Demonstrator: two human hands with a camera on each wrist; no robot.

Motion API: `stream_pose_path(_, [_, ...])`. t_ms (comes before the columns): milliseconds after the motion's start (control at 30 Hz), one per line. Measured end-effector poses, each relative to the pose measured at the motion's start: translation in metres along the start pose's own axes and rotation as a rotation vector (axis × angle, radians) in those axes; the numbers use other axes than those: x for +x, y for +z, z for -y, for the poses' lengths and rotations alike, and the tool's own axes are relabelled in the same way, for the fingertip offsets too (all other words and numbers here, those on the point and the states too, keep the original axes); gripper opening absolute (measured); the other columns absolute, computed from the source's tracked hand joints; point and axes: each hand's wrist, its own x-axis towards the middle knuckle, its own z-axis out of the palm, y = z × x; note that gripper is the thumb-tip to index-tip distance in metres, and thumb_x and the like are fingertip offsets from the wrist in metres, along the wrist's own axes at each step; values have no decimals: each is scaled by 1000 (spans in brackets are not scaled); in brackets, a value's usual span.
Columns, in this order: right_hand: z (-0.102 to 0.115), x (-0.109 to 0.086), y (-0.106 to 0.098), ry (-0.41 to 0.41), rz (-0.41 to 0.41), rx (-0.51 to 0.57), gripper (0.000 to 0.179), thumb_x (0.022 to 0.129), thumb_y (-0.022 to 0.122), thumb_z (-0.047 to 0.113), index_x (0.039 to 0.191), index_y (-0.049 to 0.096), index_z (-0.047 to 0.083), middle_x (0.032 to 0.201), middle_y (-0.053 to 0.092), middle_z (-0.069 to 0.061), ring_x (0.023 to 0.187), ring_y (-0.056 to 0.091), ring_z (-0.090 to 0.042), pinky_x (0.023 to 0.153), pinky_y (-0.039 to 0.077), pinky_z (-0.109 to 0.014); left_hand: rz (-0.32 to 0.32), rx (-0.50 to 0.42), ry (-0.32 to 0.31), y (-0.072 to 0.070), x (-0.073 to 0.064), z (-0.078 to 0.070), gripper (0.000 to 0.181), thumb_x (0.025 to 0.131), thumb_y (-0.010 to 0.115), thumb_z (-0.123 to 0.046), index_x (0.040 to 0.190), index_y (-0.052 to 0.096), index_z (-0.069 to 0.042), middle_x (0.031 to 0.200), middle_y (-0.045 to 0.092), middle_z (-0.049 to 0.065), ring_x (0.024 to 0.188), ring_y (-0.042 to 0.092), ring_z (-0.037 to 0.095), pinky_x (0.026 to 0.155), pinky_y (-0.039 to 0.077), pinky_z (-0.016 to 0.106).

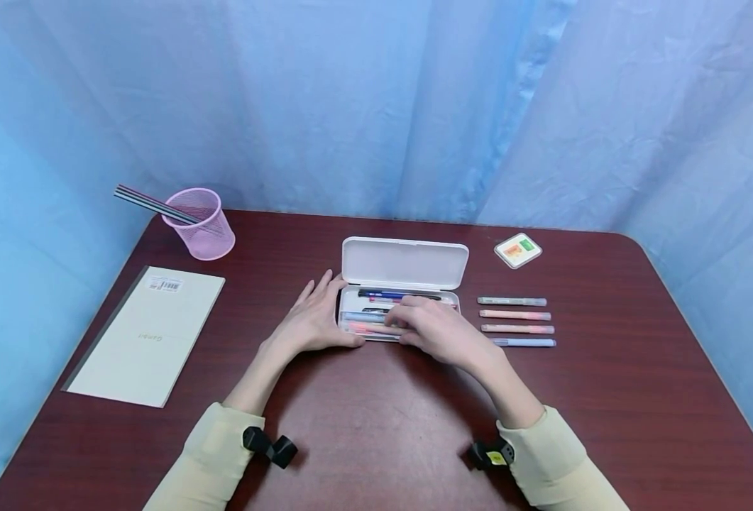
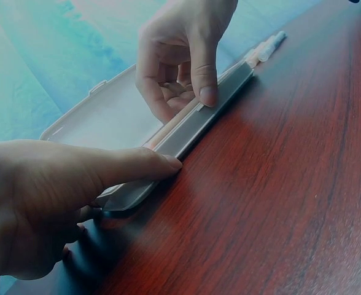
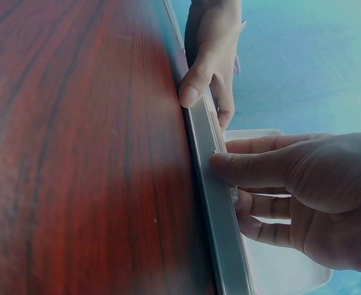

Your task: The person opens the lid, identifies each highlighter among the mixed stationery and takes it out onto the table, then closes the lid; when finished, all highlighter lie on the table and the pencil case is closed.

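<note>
A white pencil case [image 1: 404, 262] lies with its lid up; pens [image 1: 392, 294] and pastel double-ended markers [image 1: 363, 317] are inside. My left hand [image 1: 312, 316] braces the case's left end, fingers extended along the side and thumb against the front wall. Over the case's front part, my right hand [image 1: 436, 330] has its fingers bent inside. Its thumb [image 2: 206, 92] is by the front rim, and a peach marker [image 2: 174, 125] runs between thumb and fingertips. The right hand partly covers the case's contents. In the right wrist view, the front wall [image 3: 214, 196] hides most of the markers.
Several markers [image 1: 517, 314] lie in a row right of the case. Behind them is a small white square item [image 1: 518, 250] with coloured print. At left stand a pink mesh pen cup [image 1: 213, 241] holding thin sticks [image 1: 152, 203] and, nearer, a pale notebook [image 1: 149, 337].
</note>
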Motion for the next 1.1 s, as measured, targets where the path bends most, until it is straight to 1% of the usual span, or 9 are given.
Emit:
stream_pose_path(267, [0, 0, 0, -9, -9, -3, 15, 96, 72, 16, 110, 75, 21, 108, 70, 4, 101, 68, -13, 89, 58, -37, 2, 7, -7, 1, 1, 0, 101, 69, 86, -50, 150, 40, -11, 165, 36, 13, 162, 18, 32, 134, 11, 52])
stream_pose_path(700, [0, -1, 0, -14, -17, 6, 13, 96, 72, 17, 108, 76, 21, 107, 70, 4, 101, 68, -13, 89, 58, -37, -1, 5, -1, 0, 1, 1, 102, 69, 86, -50, 151, 39, -10, 166, 34, 13, 162, 18, 33, 134, 12, 52])
stream_pose_path(1100, [2, -1, -2, -13, -18, -15, 14, 99, 69, 20, 110, 77, 20, 105, 70, 4, 100, 69, -13, 88, 59, -36, 5, 6, 2, -1, 0, 0, 102, 70, 86, -49, 151, 39, -9, 166, 33, 14, 162, 18, 34, 134, 12, 53])
